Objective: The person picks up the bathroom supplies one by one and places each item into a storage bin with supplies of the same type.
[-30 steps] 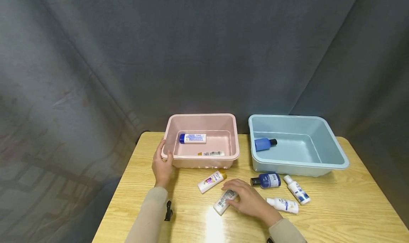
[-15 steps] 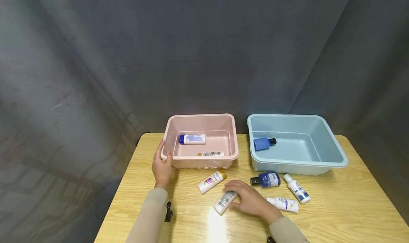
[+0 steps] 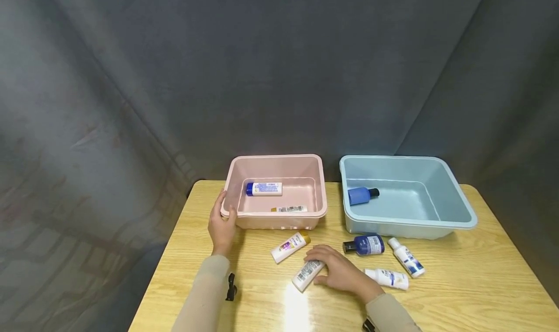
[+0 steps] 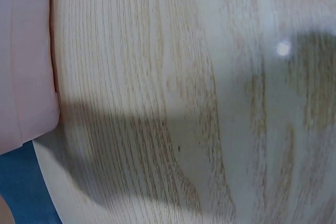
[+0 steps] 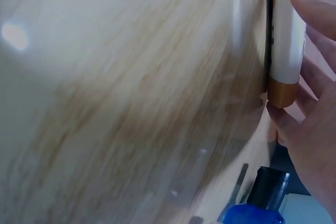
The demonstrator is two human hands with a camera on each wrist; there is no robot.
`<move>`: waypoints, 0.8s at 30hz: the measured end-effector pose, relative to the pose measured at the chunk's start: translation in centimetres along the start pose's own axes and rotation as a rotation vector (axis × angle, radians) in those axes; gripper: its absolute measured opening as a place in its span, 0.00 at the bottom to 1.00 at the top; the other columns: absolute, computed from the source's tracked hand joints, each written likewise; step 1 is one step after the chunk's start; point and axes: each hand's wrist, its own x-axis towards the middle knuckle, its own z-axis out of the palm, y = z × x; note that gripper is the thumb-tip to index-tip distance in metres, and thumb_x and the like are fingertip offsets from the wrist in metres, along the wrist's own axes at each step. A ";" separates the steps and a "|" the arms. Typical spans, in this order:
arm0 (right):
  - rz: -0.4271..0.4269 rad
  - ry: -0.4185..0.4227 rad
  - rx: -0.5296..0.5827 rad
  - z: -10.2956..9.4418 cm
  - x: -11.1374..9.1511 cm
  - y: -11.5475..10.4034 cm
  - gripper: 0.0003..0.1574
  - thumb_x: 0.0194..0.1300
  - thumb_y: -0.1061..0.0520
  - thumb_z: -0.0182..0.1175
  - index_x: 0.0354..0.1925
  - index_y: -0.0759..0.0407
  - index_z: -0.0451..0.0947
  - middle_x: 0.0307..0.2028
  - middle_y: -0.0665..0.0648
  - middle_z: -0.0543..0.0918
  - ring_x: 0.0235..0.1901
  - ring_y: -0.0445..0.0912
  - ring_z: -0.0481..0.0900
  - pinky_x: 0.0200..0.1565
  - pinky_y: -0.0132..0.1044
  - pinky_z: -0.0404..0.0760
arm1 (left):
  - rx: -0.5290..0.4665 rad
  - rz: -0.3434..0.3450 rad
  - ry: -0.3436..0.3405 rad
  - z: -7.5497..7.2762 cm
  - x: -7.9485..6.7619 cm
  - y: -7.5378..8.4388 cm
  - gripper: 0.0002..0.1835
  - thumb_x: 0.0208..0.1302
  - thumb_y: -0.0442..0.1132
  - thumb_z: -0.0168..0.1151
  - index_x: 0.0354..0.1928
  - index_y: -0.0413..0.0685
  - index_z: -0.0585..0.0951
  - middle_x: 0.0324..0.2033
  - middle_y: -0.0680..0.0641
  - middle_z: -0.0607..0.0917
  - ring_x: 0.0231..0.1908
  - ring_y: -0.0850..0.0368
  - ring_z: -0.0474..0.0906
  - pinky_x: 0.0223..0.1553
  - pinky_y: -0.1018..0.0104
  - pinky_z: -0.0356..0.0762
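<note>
In the head view, my left hand (image 3: 222,230) holds the front left corner of a pink plastic bin (image 3: 279,221), thumb at the front rim and fingers along the side. My right hand (image 3: 338,271) lies over a white bottle (image 3: 304,277) on the table, fingers curled across its far end and thumb at its near side. The right wrist view shows that bottle's gold cap (image 5: 282,94) close to the palm. Another white bottle with a gold cap (image 3: 289,248) lies between this hand and the pink bin. Inside the bin are a blue-capped white bottle (image 3: 266,189) and a gold-capped bottle (image 3: 291,209).
A light blue bin (image 3: 410,223) stands at the back right with a blue bottle (image 3: 359,196) inside. In front of it lie a dark blue bottle (image 3: 369,245) and two white bottles, one angled (image 3: 407,258), one nearer my right wrist (image 3: 388,278). Grey cloth (image 3: 279,79) hangs behind the table.
My right thumb has shifted slightly toward me, away from the bottle's side. The left hand, the bins and the bottles stay where they were.
</note>
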 end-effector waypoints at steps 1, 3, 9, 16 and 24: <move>-0.002 -0.001 0.007 0.0 0.1 0.0 0.34 0.48 0.56 0.76 0.57 0.54 0.80 0.59 0.56 0.78 0.64 0.58 0.70 0.65 0.59 0.65 | 0.000 0.004 0.002 0.0 0.0 0.0 0.26 0.64 0.34 0.60 0.66 0.51 0.76 0.66 0.51 0.75 0.66 0.47 0.69 0.67 0.49 0.64; -0.005 0.001 0.024 0.0 0.3 0.0 0.36 0.46 0.58 0.76 0.56 0.54 0.80 0.58 0.56 0.79 0.63 0.58 0.71 0.64 0.60 0.66 | 0.000 0.008 0.005 0.1 0.1 -0.1 0.26 0.64 0.34 0.61 0.65 0.52 0.76 0.66 0.52 0.75 0.66 0.48 0.69 0.67 0.50 0.64; -0.001 0.005 0.025 0.0 0.8 -0.1 0.35 0.44 0.64 0.76 0.55 0.55 0.80 0.56 0.54 0.80 0.59 0.56 0.74 0.62 0.59 0.68 | 0.011 0.017 0.007 0.2 0.2 -0.4 0.26 0.63 0.35 0.61 0.65 0.52 0.76 0.66 0.52 0.75 0.66 0.48 0.69 0.67 0.51 0.64; 0.007 0.017 -0.030 0.3 0.7 -0.2 0.34 0.45 0.66 0.74 0.53 0.55 0.82 0.54 0.57 0.80 0.57 0.56 0.74 0.59 0.60 0.70 | 0.011 0.025 0.008 0.3 0.2 -0.3 0.26 0.64 0.35 0.61 0.66 0.52 0.76 0.66 0.52 0.75 0.66 0.48 0.70 0.67 0.51 0.64; 0.009 0.031 -0.065 0.5 0.6 -0.3 0.28 0.45 0.63 0.76 0.48 0.51 0.83 0.46 0.46 0.79 0.51 0.47 0.73 0.55 0.51 0.72 | 0.012 0.019 0.010 0.3 0.3 -0.3 0.26 0.64 0.35 0.60 0.66 0.53 0.76 0.66 0.52 0.75 0.66 0.48 0.70 0.66 0.50 0.64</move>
